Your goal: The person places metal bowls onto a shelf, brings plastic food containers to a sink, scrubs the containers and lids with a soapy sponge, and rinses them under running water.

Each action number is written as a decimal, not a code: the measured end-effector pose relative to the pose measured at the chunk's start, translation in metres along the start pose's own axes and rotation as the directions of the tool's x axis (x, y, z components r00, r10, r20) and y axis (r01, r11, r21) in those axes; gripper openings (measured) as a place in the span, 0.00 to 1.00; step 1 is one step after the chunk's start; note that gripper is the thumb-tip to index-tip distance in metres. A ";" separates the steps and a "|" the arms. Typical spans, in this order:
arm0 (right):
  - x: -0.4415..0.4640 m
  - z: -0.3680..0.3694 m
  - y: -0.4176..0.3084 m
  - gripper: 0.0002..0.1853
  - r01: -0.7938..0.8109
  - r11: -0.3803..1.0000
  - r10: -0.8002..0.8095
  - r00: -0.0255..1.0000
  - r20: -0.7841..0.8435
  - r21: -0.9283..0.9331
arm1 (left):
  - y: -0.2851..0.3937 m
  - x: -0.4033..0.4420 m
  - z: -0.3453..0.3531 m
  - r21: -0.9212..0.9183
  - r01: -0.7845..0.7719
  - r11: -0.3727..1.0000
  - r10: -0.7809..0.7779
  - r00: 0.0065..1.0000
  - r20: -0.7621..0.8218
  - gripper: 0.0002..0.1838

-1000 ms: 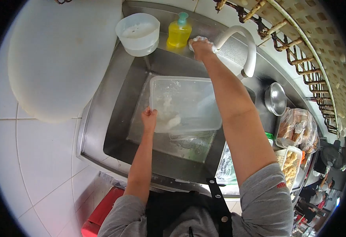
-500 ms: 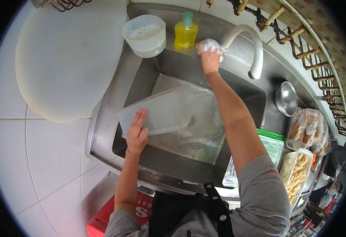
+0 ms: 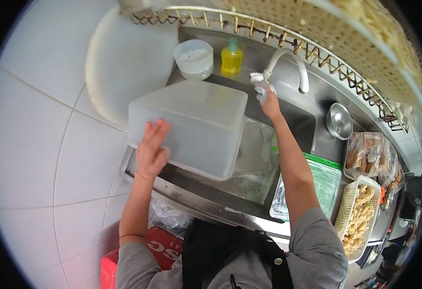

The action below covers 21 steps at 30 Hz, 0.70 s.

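A large translucent plastic box [image 3: 196, 130] is tilted over the left part of the steel sink [image 3: 297, 113], its base turned partly up. My left hand [image 3: 152, 150] lies against the box's near-left side, fingers stretched and somewhat blurred, thumb apart. My right hand [image 3: 270, 103] is closed on a small white, foamy cloth [image 3: 261, 93], just below the base of the white faucet [image 3: 301, 67]. Whether it is a cloth or a sponge is hard to tell. Another clear, flat piece of plastic [image 3: 256, 144] lies in the sink beneath the box.
Behind the sink stand a white tub [image 3: 194, 60] of suds and a yellow soap bottle [image 3: 231, 60]. To the right are a metal bowl [image 3: 340, 120], a green-rimmed tray [image 3: 324, 180], bagged food [image 3: 372, 154] and a food basket [image 3: 360, 216]. A wire rack [image 3: 268, 36] hangs above.
The box has risen from lying low in the sink to a tilted position further left, my left hand against it. My right hand has drawn back toward me from the sink's back ledge.
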State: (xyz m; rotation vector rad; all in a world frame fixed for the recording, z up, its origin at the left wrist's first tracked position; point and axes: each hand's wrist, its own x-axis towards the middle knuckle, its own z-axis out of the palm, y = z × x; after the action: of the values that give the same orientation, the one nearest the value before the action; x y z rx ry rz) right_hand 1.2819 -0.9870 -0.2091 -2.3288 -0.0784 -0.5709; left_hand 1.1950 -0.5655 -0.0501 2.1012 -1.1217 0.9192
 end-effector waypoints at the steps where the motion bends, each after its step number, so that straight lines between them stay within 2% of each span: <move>1: -0.017 0.002 -0.001 0.26 -0.060 0.998 0.062 0.979 -0.193 0.017 | 0.001 -0.009 -0.005 -0.143 0.264 0.954 -0.277 0.957 -0.087 0.05; 2: -0.035 0.005 -0.008 0.24 -0.119 0.992 0.130 0.917 -0.378 0.052 | 0.003 -0.016 -0.010 -0.123 0.247 0.961 -0.260 0.961 -0.099 0.05; 4: -0.063 0.000 -0.036 0.19 -0.226 0.900 0.386 0.809 -0.443 0.373 | 0.009 -0.029 -0.014 0.049 0.452 0.891 -0.413 0.849 -0.330 0.11; 5: -0.074 -0.016 -0.076 0.16 -0.321 0.799 0.540 0.753 -0.375 0.508 | 0.016 -0.038 -0.017 0.010 0.579 0.815 -0.538 0.763 -0.359 0.15; 6: -0.082 -0.032 -0.122 0.14 -0.403 0.670 0.673 0.685 -0.280 0.623 | 0.025 -0.045 -0.020 0.015 0.566 0.824 -0.521 0.768 -0.373 0.15; 8: -0.110 0.004 -0.115 0.14 -0.205 0.653 0.526 0.816 -0.242 0.729 | 0.043 -0.066 -0.027 -0.072 0.797 0.600 -0.766 0.547 -0.338 0.15; 10: -0.128 0.005 -0.194 0.12 -0.097 0.843 0.297 0.904 -0.307 0.529 | 0.047 -0.108 -0.025 -0.518 0.762 0.389 -0.912 0.396 -0.102 0.15; 11: -0.140 0.018 -0.217 0.12 -0.143 0.839 0.278 0.942 -0.187 0.525 | 0.060 -0.117 -0.030 -0.594 0.762 0.259 -0.949 0.314 -0.012 0.16; 12: -0.151 0.029 -0.237 0.12 -0.190 0.837 0.258 0.964 -0.065 0.513 | 0.072 -0.124 -0.032 -0.654 0.747 0.122 -0.968 0.235 0.088 0.17; 13: -0.162 0.049 -0.247 0.12 -0.188 0.875 0.202 0.979 0.016 0.447 | 0.080 -0.133 -0.032 -0.653 0.747 0.126 -0.967 0.241 0.088 0.17; 14: -0.174 0.073 -0.252 0.12 -0.181 0.908 0.154 0.983 0.102 0.378 | 0.084 -0.145 -0.030 -0.646 0.763 0.029 -0.974 0.167 0.154 0.15; 15: -0.187 0.090 -0.262 0.13 -0.071 0.926 0.031 0.993 0.113 0.371 | 0.087 -0.156 -0.027 -0.632 0.772 -0.068 -0.971 0.093 0.219 0.14; 16: -0.202 0.107 -0.270 0.14 0.041 0.930 -0.093 0.988 0.126 0.365 | 0.088 -0.170 -0.021 -0.629 0.774 -0.064 -0.970 0.098 0.220 0.14; 18: -0.242 0.134 -0.279 0.17 0.155 0.938 -0.260 0.906 0.334 0.311 | 0.097 -0.186 -0.010 -0.626 0.779 -0.036 -0.961 0.145 0.235 0.13; 19: -0.247 0.135 -0.274 0.17 0.147 0.940 -0.253 0.908 0.336 0.309 | 0.102 -0.184 -0.005 -0.669 0.743 -0.015 -0.956 0.186 0.229 0.13; 21: -0.246 0.128 -0.254 0.19 0.179 0.966 -0.256 0.733 0.631 0.185 | 0.102 -0.180 -0.003 -0.621 0.784 0.000 -0.953 0.188 0.237 0.12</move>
State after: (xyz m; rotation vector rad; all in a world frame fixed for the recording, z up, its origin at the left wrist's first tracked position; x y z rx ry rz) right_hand 1.0542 -0.6886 -0.2310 -2.3134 -0.7050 0.1721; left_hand 1.0321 -0.5289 -0.1722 1.4742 0.2685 0.0428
